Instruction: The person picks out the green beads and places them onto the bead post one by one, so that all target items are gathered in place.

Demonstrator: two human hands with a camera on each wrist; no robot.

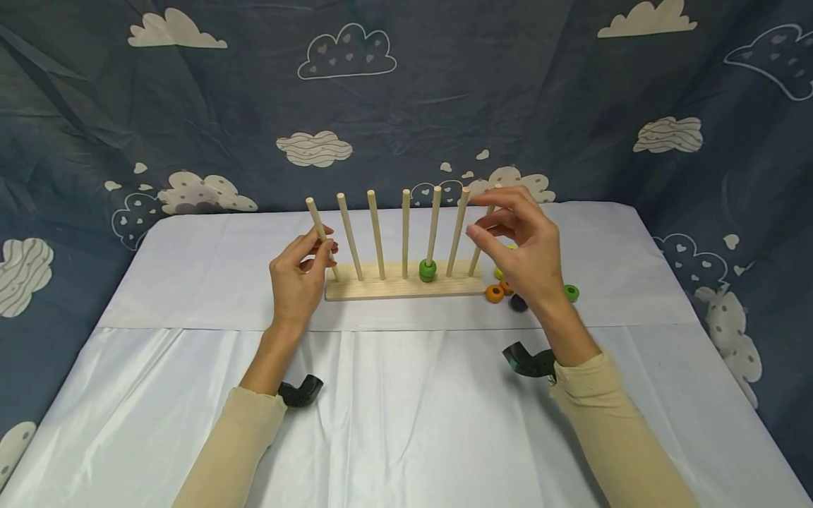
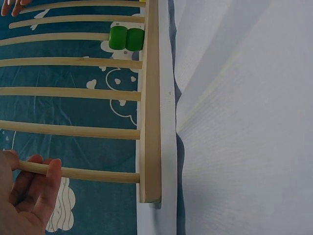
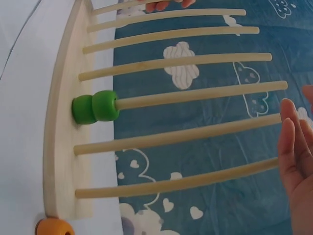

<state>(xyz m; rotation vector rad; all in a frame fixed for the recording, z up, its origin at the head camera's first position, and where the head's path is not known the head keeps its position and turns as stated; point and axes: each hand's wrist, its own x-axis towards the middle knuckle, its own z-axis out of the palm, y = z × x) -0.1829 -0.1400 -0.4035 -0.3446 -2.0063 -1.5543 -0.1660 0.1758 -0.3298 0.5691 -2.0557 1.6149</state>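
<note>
A wooden stand (image 1: 381,290) with a row of several upright pegs sits toward the far side of the table. My left hand (image 1: 298,279) pinches the leftmost peg (image 2: 98,175) between thumb and fingers, partway up. Two green beads (image 3: 95,107) are stacked at the foot of the third peg from the right; the other pegs carry no beads. My right hand (image 1: 526,243) is raised by the tops of the two rightmost pegs, thumb and fingers parted with nothing between them. It partly covers the rightmost peg (image 3: 171,184) in the head view.
Loose beads lie on the white cloth by the stand's right end, under my right hand: orange (image 1: 494,293), dark (image 1: 518,303), yellow (image 1: 498,273) and green (image 1: 571,293). Some are partly hidden by that hand. A dark blue curtain (image 1: 444,106) with cloud prints hangs behind the table.
</note>
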